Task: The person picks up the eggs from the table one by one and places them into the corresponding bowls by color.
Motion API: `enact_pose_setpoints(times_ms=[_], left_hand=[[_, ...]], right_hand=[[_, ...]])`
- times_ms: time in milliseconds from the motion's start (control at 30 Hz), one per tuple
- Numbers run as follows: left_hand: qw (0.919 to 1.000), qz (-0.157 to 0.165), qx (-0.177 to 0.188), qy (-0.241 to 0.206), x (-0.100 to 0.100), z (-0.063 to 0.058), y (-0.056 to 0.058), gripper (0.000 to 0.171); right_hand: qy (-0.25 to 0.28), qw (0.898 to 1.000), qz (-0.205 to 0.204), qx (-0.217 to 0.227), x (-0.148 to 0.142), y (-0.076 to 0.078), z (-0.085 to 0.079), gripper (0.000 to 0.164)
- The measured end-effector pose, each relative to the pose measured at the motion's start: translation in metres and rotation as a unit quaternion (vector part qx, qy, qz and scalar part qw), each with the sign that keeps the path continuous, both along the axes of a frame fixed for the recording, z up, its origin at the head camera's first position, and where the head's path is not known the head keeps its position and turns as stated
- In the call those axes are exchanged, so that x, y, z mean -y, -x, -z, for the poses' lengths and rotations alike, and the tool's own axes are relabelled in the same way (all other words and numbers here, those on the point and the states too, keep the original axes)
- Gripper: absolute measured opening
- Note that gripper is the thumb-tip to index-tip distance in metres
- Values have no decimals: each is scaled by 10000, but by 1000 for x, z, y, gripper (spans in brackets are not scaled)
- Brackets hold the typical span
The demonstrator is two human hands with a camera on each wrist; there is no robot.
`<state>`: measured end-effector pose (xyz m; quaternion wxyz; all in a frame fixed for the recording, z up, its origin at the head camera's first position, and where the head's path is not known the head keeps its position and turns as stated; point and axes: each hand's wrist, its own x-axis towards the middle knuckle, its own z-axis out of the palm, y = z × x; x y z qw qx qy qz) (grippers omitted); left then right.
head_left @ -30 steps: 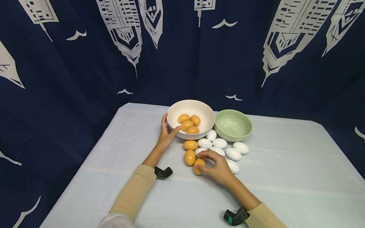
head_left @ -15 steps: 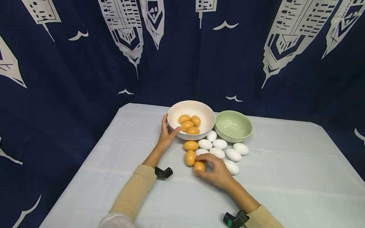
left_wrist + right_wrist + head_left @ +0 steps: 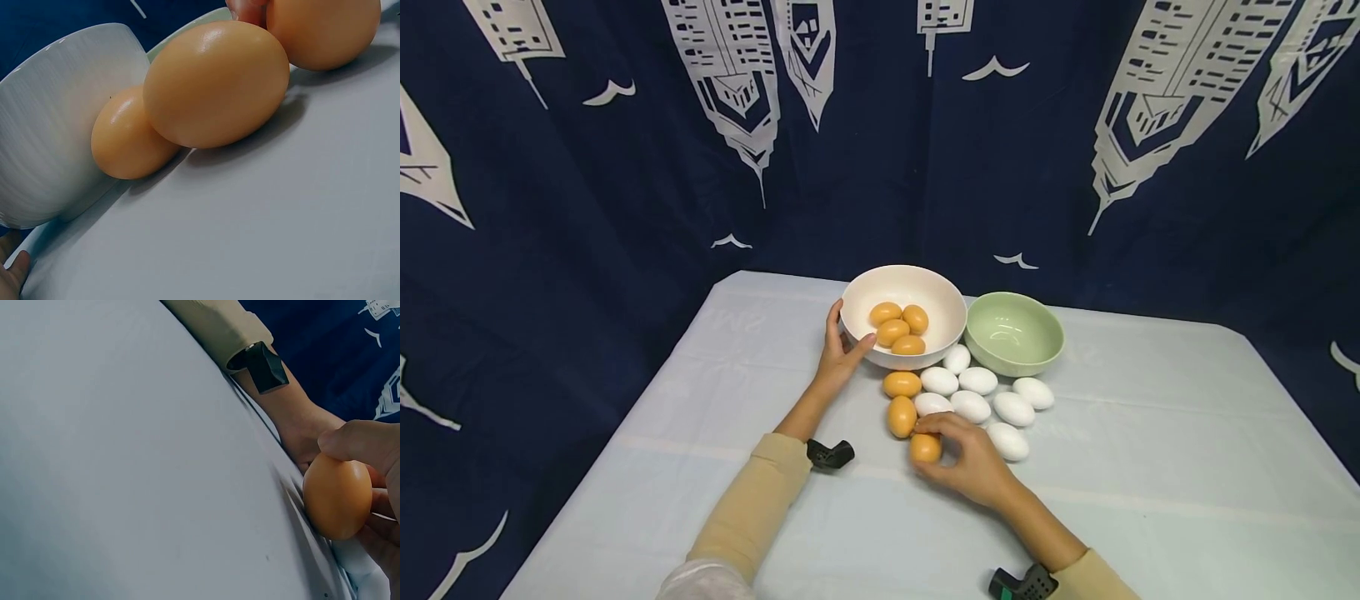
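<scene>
My left hand [image 3: 838, 354] holds the white bowl [image 3: 940, 292] from its left side, thumb at the rim and fingers along the outer wall. Several brown eggs lie inside that bowl. With thumb and fingers, my right hand [image 3: 968, 458] pinches a brown egg [image 3: 337, 497] low over the table; whether it touches the cloth I cannot tell. Two more brown eggs rest on the table before the bowl, one [image 3: 902, 384] close to its base and another [image 3: 902, 417] nearer me. The left wrist view shows both large, with the pinched egg [image 3: 325, 31] at its upper right.
A green bowl [image 3: 1015, 329] stands right of the white one, with nothing visible inside. Several white eggs [image 3: 978, 381] lie close together in front of the bowls, beside my right hand. A dark blue printed curtain [image 3: 880, 167] hangs behind the cloth-covered table [image 3: 1150, 417].
My right hand has come slightly nearer to me with the brown egg, its fingertips now around the egg's far side. The left hand and the white bowl have stayed in place.
</scene>
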<state>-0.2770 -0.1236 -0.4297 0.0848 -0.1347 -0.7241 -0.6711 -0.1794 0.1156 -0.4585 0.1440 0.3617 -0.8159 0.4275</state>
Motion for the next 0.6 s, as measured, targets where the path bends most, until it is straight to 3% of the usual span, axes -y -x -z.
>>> enact_pose_setpoints(times_ms=[233, 600], left_hand=[[10000, 24, -17, -38, -1, 0, 1, 83], [10000, -23, -16, -27, 0, 0, 1, 84]], right_hand=[[-122, 9997, 152, 175, -2, -3, 0, 42], [10, 9993, 52, 362, -1, -3, 3, 45]])
